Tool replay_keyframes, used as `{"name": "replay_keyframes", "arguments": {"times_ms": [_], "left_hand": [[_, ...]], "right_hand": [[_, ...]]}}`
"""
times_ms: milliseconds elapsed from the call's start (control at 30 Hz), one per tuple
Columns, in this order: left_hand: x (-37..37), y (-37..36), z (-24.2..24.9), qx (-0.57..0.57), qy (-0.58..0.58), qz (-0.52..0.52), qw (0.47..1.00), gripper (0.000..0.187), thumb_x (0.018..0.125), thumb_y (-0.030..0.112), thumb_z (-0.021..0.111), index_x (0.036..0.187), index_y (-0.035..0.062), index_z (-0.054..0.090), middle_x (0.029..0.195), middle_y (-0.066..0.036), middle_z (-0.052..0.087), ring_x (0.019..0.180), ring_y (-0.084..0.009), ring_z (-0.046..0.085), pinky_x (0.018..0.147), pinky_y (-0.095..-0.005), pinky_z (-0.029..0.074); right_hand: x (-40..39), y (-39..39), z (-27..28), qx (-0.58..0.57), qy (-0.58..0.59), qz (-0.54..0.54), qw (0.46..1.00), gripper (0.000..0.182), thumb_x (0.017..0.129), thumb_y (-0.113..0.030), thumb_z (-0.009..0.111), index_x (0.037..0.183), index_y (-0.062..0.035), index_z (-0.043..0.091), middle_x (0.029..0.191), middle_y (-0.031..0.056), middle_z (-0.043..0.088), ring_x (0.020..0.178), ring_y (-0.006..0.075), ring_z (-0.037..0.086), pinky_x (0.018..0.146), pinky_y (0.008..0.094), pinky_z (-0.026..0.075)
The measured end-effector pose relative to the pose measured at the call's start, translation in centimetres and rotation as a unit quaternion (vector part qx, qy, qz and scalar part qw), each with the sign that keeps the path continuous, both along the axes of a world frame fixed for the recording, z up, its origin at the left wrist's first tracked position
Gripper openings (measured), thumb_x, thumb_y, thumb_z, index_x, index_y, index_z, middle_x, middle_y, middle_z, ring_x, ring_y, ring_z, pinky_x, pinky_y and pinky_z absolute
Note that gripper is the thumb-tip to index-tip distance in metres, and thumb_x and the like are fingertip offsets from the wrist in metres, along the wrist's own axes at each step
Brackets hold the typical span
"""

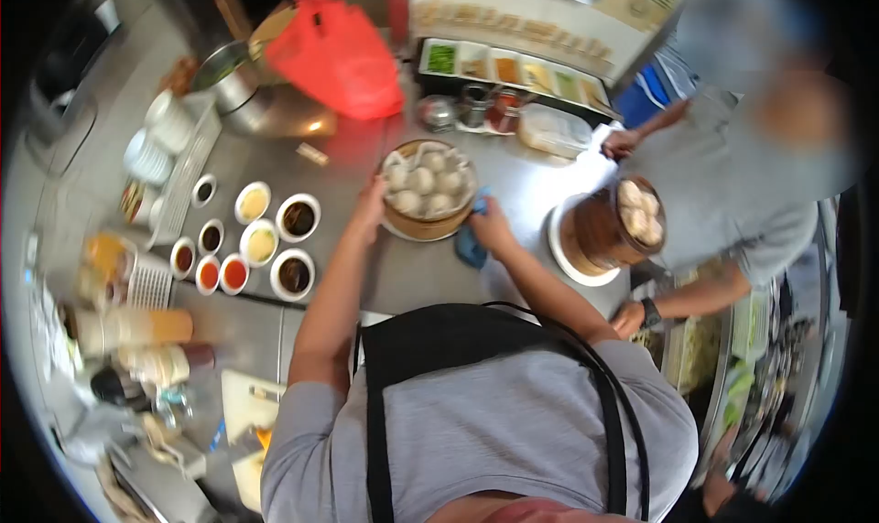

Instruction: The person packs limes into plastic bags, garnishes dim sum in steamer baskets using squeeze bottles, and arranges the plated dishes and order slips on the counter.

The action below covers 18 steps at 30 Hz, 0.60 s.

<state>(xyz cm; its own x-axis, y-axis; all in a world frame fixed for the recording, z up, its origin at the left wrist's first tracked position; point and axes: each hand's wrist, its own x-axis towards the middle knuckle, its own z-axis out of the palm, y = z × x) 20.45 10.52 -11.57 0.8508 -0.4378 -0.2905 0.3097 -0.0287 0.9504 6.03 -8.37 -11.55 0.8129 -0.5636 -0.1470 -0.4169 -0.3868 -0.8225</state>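
Observation:
A round bamboo steamer (419, 228) full of pale round dumplings (423, 179) on a white liner sits on a plate on the steel counter. My left hand (370, 206) grips its left side, with the fingers partly hidden behind the rim. On the other side, my right hand (493, 228) is closed on a blue cloth (471, 248), right at the steamer's edge. To the right, a second, taller bamboo steamer (595, 226) with several dumplings stands tilted in this view on a white plate (558, 239).
Several small sauce bowls (295, 274) stand left on the counter (366, 276). A red plastic bag (339, 56) lies at the back, beside a metal pot (233, 79). Jars (474, 104) and a topping rack (513, 70) line the back. A co-worker (742, 194) stands close on the right.

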Motion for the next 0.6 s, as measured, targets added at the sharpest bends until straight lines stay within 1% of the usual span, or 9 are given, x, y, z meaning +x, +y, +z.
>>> {"name": "replay_keyframes", "arguments": {"times_ms": [33,67,133,167,267,367,467,567,600], "left_hand": [[-2.9,-0.3,4.0,-0.069,0.093,0.036,0.993,0.043,0.086,0.039,0.03,0.117,0.0099,0.039,0.115,-0.007,0.044,0.106,-0.021,0.041,0.09,-0.0352,0.031],[-3.0,-0.2,2.1,-0.01,-0.057,0.026,0.998,0.054,0.084,0.037,0.032,0.123,-0.0004,0.028,0.127,-0.016,0.03,0.118,-0.0249,0.027,0.097,-0.0368,0.019],[-3.5,-2.2,-3.5,0.183,-0.161,0.128,0.961,0.069,0.082,0.047,0.027,0.122,-0.0088,0.023,0.126,-0.026,0.025,0.118,-0.0374,0.02,0.099,-0.0403,0.009],[-5.8,-1.7,0.5,0.177,-0.112,0.157,0.965,0.077,0.079,0.053,0.03,0.121,-0.011,0.022,0.124,-0.029,0.025,0.116,-0.0407,0.02,0.098,-0.0411,0.012],[-6.0,-1.0,0.7,0.179,-0.063,0.151,0.97,0.089,0.072,0.061,0.037,0.123,-0.01,0.018,0.12,-0.034,0.023,0.113,-0.0427,0.024,0.096,-0.0392,0.021],[-5.5,-0.3,1.1,0.152,-0.037,0.118,0.981,0.079,0.075,0.056,0.036,0.123,-0.0048,0.023,0.123,-0.026,0.026,0.116,-0.034,0.026,0.092,-0.041,0.028],[-4.1,0.2,0.2,0.101,0.029,0.092,0.99,0.076,0.075,0.055,0.04,0.12,-0.0044,0.027,0.121,-0.021,0.031,0.106,-0.0308,0.038,0.076,-0.0422,0.042],[-3.7,2.3,5.2,0.104,0.111,-0.026,0.988,0.076,0.074,0.054,0.044,0.12,-0.004,0.028,0.12,-0.017,0.033,0.1,-0.0282,0.044,0.064,-0.0397,0.047],[-3.3,2.7,5.4,0.118,0.11,-0.047,0.986,0.078,0.073,0.054,0.045,0.122,-0.0032,0.025,0.123,-0.017,0.031,0.104,-0.0289,0.042,0.066,-0.0383,0.047]], "right_hand": [[0.1,0.0,1.6,0.069,0.007,-0.016,0.997,0.05,0.069,-0.008,0.05,0.115,0.0035,0.034,0.098,0.0219,0.05,0.087,0.0276,0.051,0.074,0.0342,0.042],[-0.2,0.5,3.0,0.162,-0.012,-0.025,0.986,0.048,0.07,-0.006,0.049,0.115,0.0038,0.034,0.1,0.018,0.05,0.087,0.0235,0.05,0.074,0.031,0.041],[-1.1,1.7,3.5,0.255,-0.04,-0.035,0.966,0.049,0.07,-0.003,0.049,0.116,0.0006,0.032,0.098,0.012,0.049,0.087,0.0202,0.048,0.076,0.0291,0.04],[-1.7,2.3,3.2,0.314,-0.104,-0.012,0.944,0.051,0.069,-0.002,0.051,0.116,-0.0014,0.031,0.102,0.0101,0.047,0.09,0.0194,0.047,0.08,0.0291,0.037],[-2.1,1.9,3.3,0.39,-0.118,0.036,0.913,0.052,0.069,-0.005,0.052,0.117,-0.0038,0.031,0.103,0.008,0.047,0.091,0.0191,0.046,0.08,0.0287,0.037],[-1.1,0.9,3.5,0.368,-0.082,0.086,0.922,0.047,0.069,-0.005,0.053,0.113,-0.0033,0.035,0.098,0.0069,0.05,0.087,0.0157,0.048,0.078,0.0272,0.039],[-0.3,0.5,4.0,0.275,-0.046,0.08,0.957,0.043,0.068,-0.002,0.05,0.11,-0.0027,0.039,0.092,0.0064,0.052,0.081,0.0133,0.049,0.073,0.0255,0.04],[0.5,-3.3,3.5,0.121,0.021,0.067,0.99,0.041,0.066,0.0,0.048,0.107,-0.0031,0.042,0.09,0.0065,0.053,0.079,0.0124,0.05,0.071,0.0245,0.04],[0.8,-3.9,4.1,0.087,-0.019,0.042,0.995,0.04,0.066,0.0,0.047,0.106,-0.0028,0.043,0.089,0.0085,0.053,0.078,0.0144,0.051,0.071,0.0256,0.04]]}}
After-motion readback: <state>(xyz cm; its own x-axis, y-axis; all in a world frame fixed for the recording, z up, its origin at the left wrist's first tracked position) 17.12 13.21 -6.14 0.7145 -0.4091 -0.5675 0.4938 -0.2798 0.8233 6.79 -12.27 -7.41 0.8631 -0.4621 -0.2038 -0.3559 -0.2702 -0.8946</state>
